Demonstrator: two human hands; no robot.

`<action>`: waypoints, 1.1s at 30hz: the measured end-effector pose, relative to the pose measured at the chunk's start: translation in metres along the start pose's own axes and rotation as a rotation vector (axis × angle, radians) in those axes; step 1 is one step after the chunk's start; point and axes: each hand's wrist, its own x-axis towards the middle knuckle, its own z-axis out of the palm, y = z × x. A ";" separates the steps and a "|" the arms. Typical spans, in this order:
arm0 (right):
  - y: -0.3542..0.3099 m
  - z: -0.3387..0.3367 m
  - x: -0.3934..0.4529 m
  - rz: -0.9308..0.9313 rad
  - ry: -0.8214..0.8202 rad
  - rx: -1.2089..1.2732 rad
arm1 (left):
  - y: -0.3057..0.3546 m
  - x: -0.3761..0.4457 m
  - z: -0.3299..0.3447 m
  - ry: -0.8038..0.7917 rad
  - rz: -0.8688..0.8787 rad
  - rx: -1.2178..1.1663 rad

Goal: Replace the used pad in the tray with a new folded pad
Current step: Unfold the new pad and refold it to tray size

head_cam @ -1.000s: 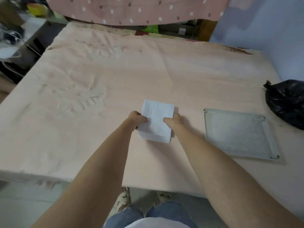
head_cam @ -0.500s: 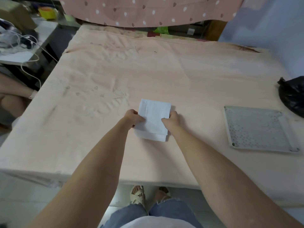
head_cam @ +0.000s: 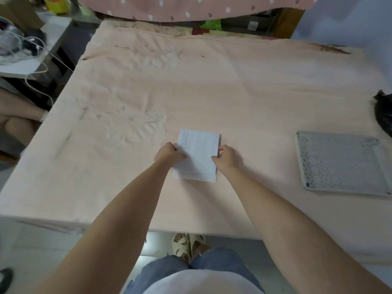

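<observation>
A white folded pad (head_cam: pixel 198 152) lies on the peach cloth in front of me. My left hand (head_cam: pixel 168 152) grips its left edge and my right hand (head_cam: pixel 227 157) pinches its right edge, thumbs on top. The grey perforated tray (head_cam: pixel 341 164) sits flat on the cloth to the right, an arm's width from the pad, with no pad on its surface.
The table (head_cam: pixel 244 92) is covered by a peach cloth with faint embroidery at the left. A black plastic bag (head_cam: pixel 385 117) lies at the right edge behind the tray. A side desk with cables (head_cam: pixel 23 52) stands at the far left, with a seated person's legs (head_cam: pixel 14 117) below it.
The view has shifted left, so the tray and black bag sit further right in frame. Both hands stay on the pad's edges; the pad keeps its place on the cloth.
</observation>
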 end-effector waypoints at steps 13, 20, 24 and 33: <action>0.028 -0.030 -0.016 -0.756 -0.200 -0.818 | -0.026 -0.006 0.014 0.020 0.812 0.816; 0.029 -0.022 -0.018 -0.761 -0.158 -0.824 | -0.030 -0.012 0.018 0.090 0.936 0.762; 0.031 -0.020 -0.020 -0.764 -0.138 -0.817 | -0.036 -0.013 0.019 0.081 0.940 0.765; 0.026 -0.008 -0.023 -0.498 -0.049 0.003 | -0.038 -0.014 -0.011 -0.043 0.636 -0.085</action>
